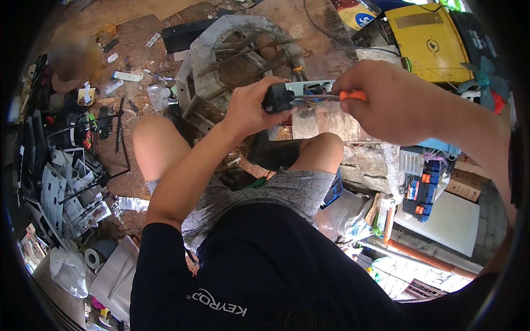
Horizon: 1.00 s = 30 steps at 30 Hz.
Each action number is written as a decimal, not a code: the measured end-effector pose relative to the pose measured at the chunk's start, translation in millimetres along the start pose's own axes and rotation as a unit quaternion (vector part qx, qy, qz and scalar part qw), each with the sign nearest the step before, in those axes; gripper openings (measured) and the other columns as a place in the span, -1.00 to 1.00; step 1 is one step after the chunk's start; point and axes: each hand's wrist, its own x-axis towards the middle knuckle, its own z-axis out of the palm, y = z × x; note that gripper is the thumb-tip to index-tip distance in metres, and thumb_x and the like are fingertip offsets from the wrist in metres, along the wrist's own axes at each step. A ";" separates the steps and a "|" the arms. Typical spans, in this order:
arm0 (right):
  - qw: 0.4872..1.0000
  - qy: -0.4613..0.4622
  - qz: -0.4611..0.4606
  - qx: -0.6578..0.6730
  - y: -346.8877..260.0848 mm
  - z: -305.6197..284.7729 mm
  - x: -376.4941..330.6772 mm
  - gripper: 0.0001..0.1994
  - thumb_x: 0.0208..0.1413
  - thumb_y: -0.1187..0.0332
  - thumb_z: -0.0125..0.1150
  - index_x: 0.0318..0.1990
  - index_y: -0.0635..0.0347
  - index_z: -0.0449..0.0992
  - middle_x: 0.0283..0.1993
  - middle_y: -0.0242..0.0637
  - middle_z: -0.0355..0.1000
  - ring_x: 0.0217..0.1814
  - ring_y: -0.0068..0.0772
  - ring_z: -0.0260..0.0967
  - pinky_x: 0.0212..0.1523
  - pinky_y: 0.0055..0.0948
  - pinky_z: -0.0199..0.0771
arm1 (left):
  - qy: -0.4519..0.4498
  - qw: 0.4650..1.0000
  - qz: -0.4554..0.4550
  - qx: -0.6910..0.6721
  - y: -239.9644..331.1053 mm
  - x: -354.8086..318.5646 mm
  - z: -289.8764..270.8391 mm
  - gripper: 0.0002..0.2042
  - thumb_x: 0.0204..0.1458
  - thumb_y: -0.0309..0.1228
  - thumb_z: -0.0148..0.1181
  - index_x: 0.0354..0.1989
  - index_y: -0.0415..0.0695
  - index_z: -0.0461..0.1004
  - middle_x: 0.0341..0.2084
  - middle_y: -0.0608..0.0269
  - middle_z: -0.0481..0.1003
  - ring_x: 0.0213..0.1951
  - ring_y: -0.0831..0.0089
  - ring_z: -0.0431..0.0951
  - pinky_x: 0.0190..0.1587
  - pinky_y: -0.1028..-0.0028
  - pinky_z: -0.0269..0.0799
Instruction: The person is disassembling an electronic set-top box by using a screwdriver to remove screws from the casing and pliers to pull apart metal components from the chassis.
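My left hand (252,106) is wrapped round a black box-shaped part (277,99), fingers over its top and thumb beneath. In my right hand (381,99) is a screwdriver with an orange handle (353,96), gripped in a closed fist. Its metal shaft (317,97) points left, and the tip meets or comes very close to the right side of the black part; contact is hard to make out. Just behind the shaft lies a pale strip or casing (312,86) with small parts and wires by it. Whether that casing joins the black part I cannot tell.
A grey octagonal stand with a round opening (204,52) is beyond my hands. Metal scraps (61,182) pile up at left. A yellow case (428,41) stands far right, and a blue toolbox with orange latches (422,190) sits nearer. Litter dots the brown floor (132,55).
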 end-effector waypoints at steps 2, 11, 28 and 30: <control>0.976 0.086 -0.134 -0.150 11.1 13.0 -0.6 -0.86 0.03 0.44 0.14 -0.28 0.20 0.59 -0.36 -0.10 0.51 -0.25 -0.14 0.55 -0.15 -0.21 0.56 | -0.025 1.000 -0.014 0.000 0.7 -1.9 -3.2 -0.45 -0.18 -0.32 0.56 0.01 -0.13 0.43 -0.26 0.12 0.62 -0.26 0.22 0.69 -0.17 0.38 0.57; 0.958 0.201 -0.160 -0.131 14.2 17.0 -2.1 -0.84 0.03 0.41 0.11 -0.28 0.25 0.56 -0.35 -0.25 0.52 -0.28 -0.25 0.54 -0.26 -0.30 0.54 | -0.052 0.997 -0.056 0.029 2.9 0.0 -9.0 -0.44 -0.17 -0.25 0.56 0.01 -0.10 0.44 -0.30 0.13 0.62 -0.30 0.26 0.68 -0.22 0.39 0.57; 0.864 0.228 -0.296 -0.337 20.4 20.8 -2.7 -0.78 0.03 0.45 0.14 -0.13 0.18 0.56 -0.36 -0.25 0.54 -0.37 -0.24 0.53 -0.29 -0.23 0.52 | -0.027 0.999 -0.014 0.018 2.6 1.4 -5.7 -0.44 -0.19 -0.24 0.56 0.00 -0.07 0.44 -0.34 0.15 0.62 -0.34 0.21 0.67 -0.27 0.37 0.56; 0.903 0.234 -0.276 -0.230 23.2 20.0 -5.0 -0.74 0.05 0.44 0.13 -0.08 0.17 0.55 -0.34 -0.27 0.53 -0.38 -0.27 0.52 -0.30 -0.25 0.51 | -0.029 0.999 -0.014 0.016 1.5 0.9 -2.7 -0.45 -0.19 -0.24 0.56 -0.01 -0.07 0.44 -0.34 0.15 0.62 -0.34 0.21 0.67 -0.27 0.37 0.56</control>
